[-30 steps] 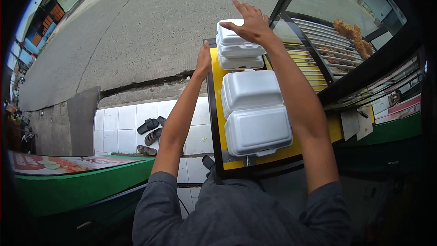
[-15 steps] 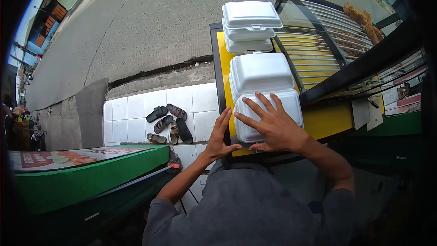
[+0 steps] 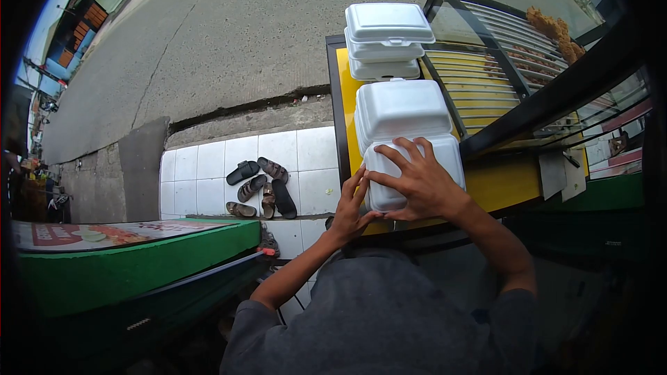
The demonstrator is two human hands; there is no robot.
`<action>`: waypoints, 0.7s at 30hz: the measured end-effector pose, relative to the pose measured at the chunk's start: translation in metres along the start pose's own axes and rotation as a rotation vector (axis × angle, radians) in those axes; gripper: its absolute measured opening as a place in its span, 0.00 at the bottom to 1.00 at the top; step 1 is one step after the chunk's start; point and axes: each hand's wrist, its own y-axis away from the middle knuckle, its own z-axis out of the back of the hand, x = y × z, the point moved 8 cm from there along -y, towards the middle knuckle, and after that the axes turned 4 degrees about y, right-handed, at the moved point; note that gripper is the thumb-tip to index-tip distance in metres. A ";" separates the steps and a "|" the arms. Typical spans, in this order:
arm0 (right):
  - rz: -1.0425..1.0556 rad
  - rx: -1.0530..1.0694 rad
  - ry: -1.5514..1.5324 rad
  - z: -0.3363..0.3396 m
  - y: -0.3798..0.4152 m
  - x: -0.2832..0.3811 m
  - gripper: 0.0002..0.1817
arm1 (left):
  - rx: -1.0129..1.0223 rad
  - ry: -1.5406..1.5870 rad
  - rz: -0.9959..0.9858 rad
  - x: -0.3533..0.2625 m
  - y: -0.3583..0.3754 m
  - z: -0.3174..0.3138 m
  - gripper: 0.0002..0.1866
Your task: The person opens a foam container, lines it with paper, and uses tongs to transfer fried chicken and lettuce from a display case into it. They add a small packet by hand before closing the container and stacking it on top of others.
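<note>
Both hands are at the near white foam box [image 3: 445, 157], which sits shut at the close end of the yellow tabletop [image 3: 501, 191]. Spread wide, the right hand [image 3: 422, 184] lies over the lid with fingers bent and apart, its thumb down by the front edge; it covers the box without closing around it. Just beside it, the left hand [image 3: 351, 207] is open at the left front corner, fingers straight and thumb held away from them; whether its fingertips press the foam is hard to tell. The two thumbs nearly meet.

Directly behind stands a second foam box [image 3: 405, 107], with more foam layers showing under its left edge. Farther back is a taller stack of foam boxes [image 3: 389, 24], the upper ones slightly offset.

To the right, a dark-framed case holds a metal rack [image 3: 479, 90], with browned, crusty food [image 3: 552, 31] on it. Leftward, several sandals [image 3: 284, 198] lie on white floor tiles [image 3: 316, 149], and grey road [image 3: 243, 35] stretches beyond.
</note>
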 end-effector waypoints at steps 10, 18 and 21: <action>0.054 0.032 -0.040 0.002 -0.005 -0.005 0.40 | 0.004 -0.004 0.004 -0.001 0.000 -0.001 0.46; 0.118 0.106 0.062 0.003 -0.009 0.008 0.38 | -0.013 0.010 -0.012 -0.004 0.000 0.002 0.48; 0.209 0.117 0.113 0.000 -0.009 0.019 0.34 | -0.028 0.051 -0.008 -0.003 -0.001 0.005 0.49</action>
